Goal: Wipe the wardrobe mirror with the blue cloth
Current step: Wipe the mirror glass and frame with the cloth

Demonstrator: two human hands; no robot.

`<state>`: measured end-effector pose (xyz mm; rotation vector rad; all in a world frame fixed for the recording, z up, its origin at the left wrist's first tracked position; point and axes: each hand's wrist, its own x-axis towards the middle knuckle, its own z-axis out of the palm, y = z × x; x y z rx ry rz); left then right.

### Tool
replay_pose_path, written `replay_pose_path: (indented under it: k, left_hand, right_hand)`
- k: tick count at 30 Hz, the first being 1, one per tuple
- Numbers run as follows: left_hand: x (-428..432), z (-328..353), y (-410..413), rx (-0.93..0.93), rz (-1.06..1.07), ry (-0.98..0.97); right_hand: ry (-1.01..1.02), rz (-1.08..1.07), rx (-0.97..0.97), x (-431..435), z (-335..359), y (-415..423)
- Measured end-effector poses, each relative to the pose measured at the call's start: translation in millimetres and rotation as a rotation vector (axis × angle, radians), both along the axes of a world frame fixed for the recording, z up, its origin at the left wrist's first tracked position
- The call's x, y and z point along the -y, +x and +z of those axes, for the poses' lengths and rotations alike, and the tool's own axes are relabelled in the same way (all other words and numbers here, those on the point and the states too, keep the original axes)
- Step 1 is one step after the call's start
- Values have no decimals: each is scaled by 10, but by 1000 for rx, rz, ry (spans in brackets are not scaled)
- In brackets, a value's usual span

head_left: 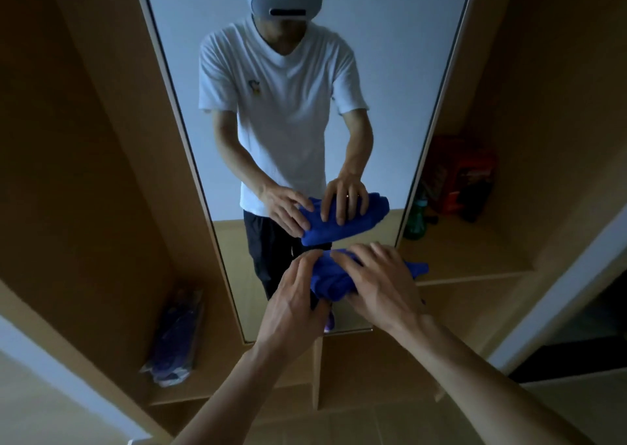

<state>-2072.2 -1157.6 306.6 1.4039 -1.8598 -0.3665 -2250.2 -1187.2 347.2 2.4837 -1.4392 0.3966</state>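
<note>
A tall wardrobe mirror (pixel 383 71) with a pale frame stands straight ahead between wooden compartments. The bunched blue cloth (pixel 330 278) is low in front of the glass, held between both hands. My left hand (pixel 293 304) grips its left end with curled fingers. My right hand (pixel 376 281) lies spread over the top of the cloth, fingers pointing left. Most of the cloth is hidden under the hands; a corner (pixel 419 268) sticks out to the right. The mirror reflects the person, both hands and the cloth. Whether the cloth touches the glass I cannot tell.
A wooden shelf on the right carries a red box (pixel 464 176) and a green bottle (pixel 415 220). In the left compartment a plastic-wrapped purple bundle (pixel 176 336) leans on a low shelf. A white door edge (pixel 556 302) crosses at the right.
</note>
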Motion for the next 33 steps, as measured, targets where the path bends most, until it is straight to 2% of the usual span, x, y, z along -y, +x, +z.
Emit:
replay_pose_path:
  k: [4, 14, 25, 30, 33]
  left_hand:
    - [29, 372, -88, 94, -18, -150]
    - [246, 1588, -433, 51, 110, -504]
    - [271, 2491, -513, 116, 206, -785]
    - [311, 2871, -510, 176, 237, -887]
    - [325, 3116, -538, 151, 237, -899]
  right_hand:
    - [-98, 45, 8, -33, 485, -19]
    - [-399, 121, 77, 88, 1604, -306]
    - [-702, 205, 108, 226, 2303, -490]
    - [-800, 153, 97, 298, 2635, -539]
    - [-885, 140, 90, 349, 2880, -557]
